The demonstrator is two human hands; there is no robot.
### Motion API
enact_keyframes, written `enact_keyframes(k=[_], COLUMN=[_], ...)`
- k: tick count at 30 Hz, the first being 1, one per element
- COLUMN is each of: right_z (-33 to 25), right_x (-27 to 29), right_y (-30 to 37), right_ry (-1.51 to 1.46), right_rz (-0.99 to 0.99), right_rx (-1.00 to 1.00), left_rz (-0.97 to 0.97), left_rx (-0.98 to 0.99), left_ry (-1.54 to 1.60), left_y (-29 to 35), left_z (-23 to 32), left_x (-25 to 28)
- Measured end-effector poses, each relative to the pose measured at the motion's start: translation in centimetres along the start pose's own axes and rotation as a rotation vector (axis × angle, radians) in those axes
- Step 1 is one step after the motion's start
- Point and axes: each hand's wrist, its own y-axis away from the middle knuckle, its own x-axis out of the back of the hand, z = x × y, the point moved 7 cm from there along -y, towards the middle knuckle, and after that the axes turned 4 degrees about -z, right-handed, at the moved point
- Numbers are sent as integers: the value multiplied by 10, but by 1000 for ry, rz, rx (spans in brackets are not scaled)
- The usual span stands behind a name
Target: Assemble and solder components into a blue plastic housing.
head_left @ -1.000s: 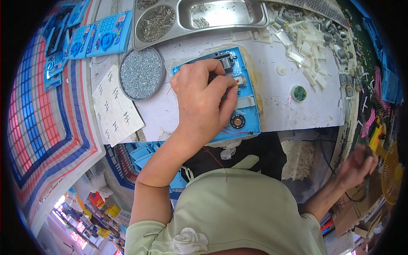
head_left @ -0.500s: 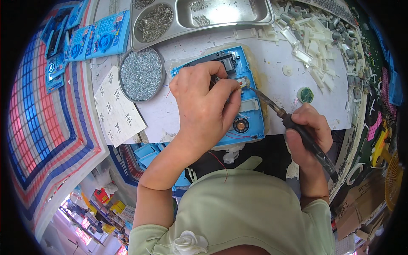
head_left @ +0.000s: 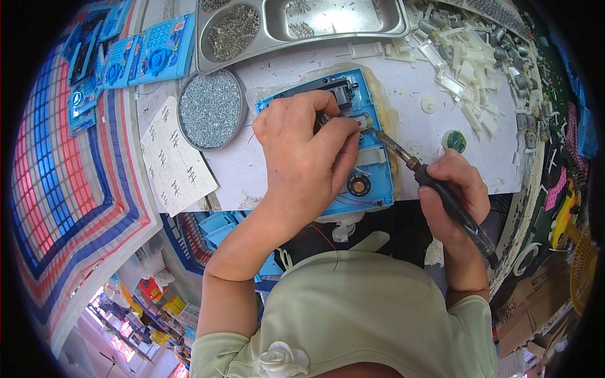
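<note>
A blue plastic casing [head_left: 382, 179] lies open in front of me, with a round speaker [head_left: 359, 184], red wires and a white block set in it. My right hand [head_left: 459, 189] grips a soldering iron [head_left: 450, 205] by its black handle. Its metal tip points up and left, at or very near a small pale part [head_left: 364, 122] on the casing's right side. Over the casing, my left hand [head_left: 305, 142] is closed in a pinch beside that part. Something dark shows between its fingers, but what they hold is hidden.
Left of the casing stands a round dish [head_left: 212, 110] of small screws, beside a paper sheet [head_left: 176, 164]. A metal tray [head_left: 302, 44] with springs sits behind. White plastic parts [head_left: 463, 82] and small motors are heaped right. A green-topped roll [head_left: 454, 142] lies near my right hand.
My right hand and the soldering iron have shifted slightly left and up. My left hand stays pinched over the casing, almost unmoved.
</note>
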Motion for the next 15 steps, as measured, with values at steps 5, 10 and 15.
enact_keyframes(k=[5, 10, 15], right_z=[-2, -3, -4], right_x=[3, 4, 2], right_y=[1, 1, 0], right_ry=[29, 25, 19], right_rz=[12, 18, 7], right_rx=[21, 16, -4], left_rz=[-4, -22, -21], left_rx=[4, 5, -5], left_ry=[6, -10, -25], left_y=[0, 0, -2], left_z=[0, 0, 2], left_x=[0, 0, 1])
